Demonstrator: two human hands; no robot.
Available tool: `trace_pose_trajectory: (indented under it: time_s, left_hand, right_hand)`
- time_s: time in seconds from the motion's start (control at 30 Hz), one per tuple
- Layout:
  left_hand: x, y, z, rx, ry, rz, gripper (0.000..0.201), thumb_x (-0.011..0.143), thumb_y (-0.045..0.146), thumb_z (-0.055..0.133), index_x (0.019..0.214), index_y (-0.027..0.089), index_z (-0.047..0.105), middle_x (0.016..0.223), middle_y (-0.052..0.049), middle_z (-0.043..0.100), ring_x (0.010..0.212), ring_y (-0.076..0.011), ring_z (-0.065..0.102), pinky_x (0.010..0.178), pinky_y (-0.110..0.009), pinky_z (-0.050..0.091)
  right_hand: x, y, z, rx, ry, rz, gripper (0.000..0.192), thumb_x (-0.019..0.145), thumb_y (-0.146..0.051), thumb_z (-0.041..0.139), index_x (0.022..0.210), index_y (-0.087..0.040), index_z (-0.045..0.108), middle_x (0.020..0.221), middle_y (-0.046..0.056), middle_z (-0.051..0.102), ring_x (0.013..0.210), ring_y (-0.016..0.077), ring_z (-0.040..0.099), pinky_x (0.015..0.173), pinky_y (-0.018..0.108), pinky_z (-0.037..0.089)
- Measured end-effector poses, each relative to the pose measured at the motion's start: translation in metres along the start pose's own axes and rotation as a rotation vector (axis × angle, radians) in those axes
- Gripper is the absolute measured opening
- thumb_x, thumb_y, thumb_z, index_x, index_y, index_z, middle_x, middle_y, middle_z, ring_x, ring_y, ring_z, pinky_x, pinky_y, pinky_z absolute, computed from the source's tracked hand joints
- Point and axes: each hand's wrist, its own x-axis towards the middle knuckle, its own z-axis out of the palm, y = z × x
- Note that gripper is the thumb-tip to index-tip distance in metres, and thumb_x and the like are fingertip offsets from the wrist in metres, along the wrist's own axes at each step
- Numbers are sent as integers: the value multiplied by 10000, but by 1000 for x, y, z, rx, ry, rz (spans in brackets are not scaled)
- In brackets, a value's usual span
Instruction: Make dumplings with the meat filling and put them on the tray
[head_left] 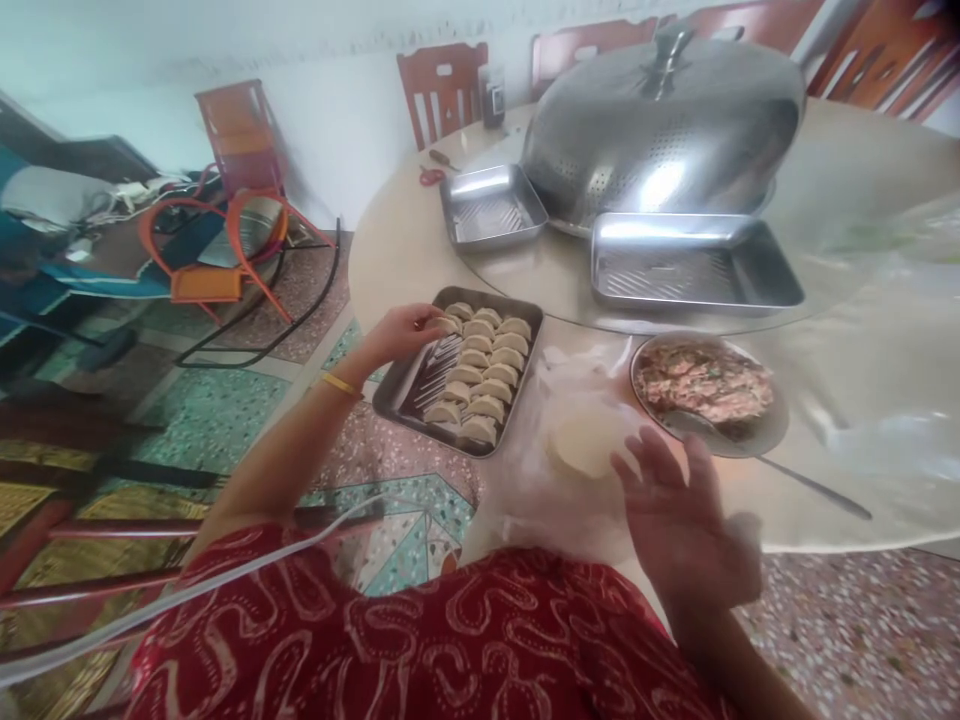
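Note:
My left hand (405, 332) is at the far left corner of a dark metal tray (416, 398), its fingertips pinching a folded dumpling (448, 323). Rows of pale dumplings (475, 358) fill the right part of that tray, and its ridged bottom shows at the left. My right hand (679, 505), slightly blurred, is held palm up with fingers spread and nothing in it. Beside its fingertips lie round dough wrappers (581, 443) on a floury plastic sheet (529, 480). Just beyond the right hand sits a bowl of minced filling (701, 380) with a long-handled spoon (814, 485) in it.
Two metal trays (495, 235) (697, 295) stand farther back on the round table (405, 230). Behind them is a large perforated metal dome (645, 140) with a knob. Red-handled scissors (431, 177) lie at the far left. A white cord (225, 570) crosses at lower left.

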Motion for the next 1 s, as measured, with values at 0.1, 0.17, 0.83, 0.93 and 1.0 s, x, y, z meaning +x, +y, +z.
trace_pose_trajectory:
  time_s: [0.1, 0.17, 0.83, 0.93, 1.0]
  left_hand:
    - [5, -3, 5, 228, -62, 93, 421, 841, 432, 584, 1122, 155, 731, 946, -57, 730, 748, -155, 609, 716, -250, 475]
    - [7, -5, 6, 351, -92, 141, 383, 857, 397, 564, 1121, 174, 731, 961, -56, 722, 764, -158, 617, 743, -252, 479]
    - [12, -4, 16, 699, -121, 246, 259, 929, 322, 532, 1086, 197, 696, 971, -101, 703, 937, -246, 628, 846, -376, 430]
    - [11, -7, 15, 707, -92, 240, 257, 917, 331, 549, 1089, 217, 702, 960, -100, 720, 1005, -281, 612, 900, -438, 394]
    - [9, -10, 14, 699, -84, 241, 252, 917, 337, 548, 1079, 228, 707, 953, -94, 726, 1031, -283, 606, 920, -450, 381]
  right_hand:
    - [3, -8, -6, -20, 26, -53, 512, 868, -646, 504, 1229, -325, 675, 1230, 21, 743, 1173, 231, 656, 985, 438, 504]
    - [5, -11, -10, -19, 34, -73, 503, 862, -643, 514, 1213, -326, 682, 1218, 11, 748, 1168, 230, 656, 980, 433, 506]
    - [18, -11, -26, -20, 68, -59, 506, 840, -635, 537, 1219, -331, 675, 1213, 10, 750, 1148, 234, 664, 948, 439, 511]
    - [18, -10, -25, -9, 73, -51, 503, 838, -626, 537, 1216, -325, 679, 1214, 18, 750, 1149, 235, 664, 946, 439, 513]
    - [18, -10, -25, -10, 83, -44, 504, 833, -626, 543, 1211, -324, 682, 1211, 22, 750, 1150, 241, 661, 947, 444, 509]
